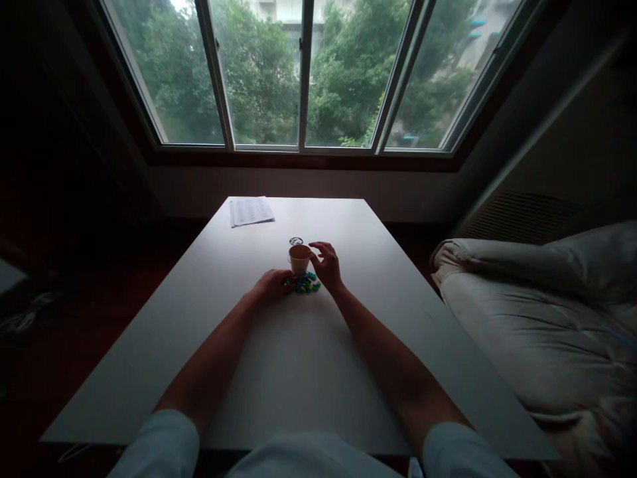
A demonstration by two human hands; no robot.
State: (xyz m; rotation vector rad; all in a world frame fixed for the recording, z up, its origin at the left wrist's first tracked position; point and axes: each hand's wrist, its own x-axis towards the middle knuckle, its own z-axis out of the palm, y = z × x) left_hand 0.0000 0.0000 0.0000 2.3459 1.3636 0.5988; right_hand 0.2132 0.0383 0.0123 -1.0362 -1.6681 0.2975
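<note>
A small light-coloured bucket (299,261) with a thin handle at its side stands upright around the middle of the table; its inside looks brownish. Just in front of it lies a pile of small green and blue pieces (308,284), too small to name. My left hand (273,285) rests at the left edge of this pile with its fingers curled in, and what they hold, if anything, is hidden. At the right of the bucket is my right hand (327,265), thumb close to the rim and fingers apart. Behind the bucket lies a thin dark-rimmed round item (296,241).
The white table (298,372) reaches from my body toward a wide window (303,79). Several sheets of paper (251,211) lie at its far left corner. Thick pale bedding (537,325) is to the right of the table.
</note>
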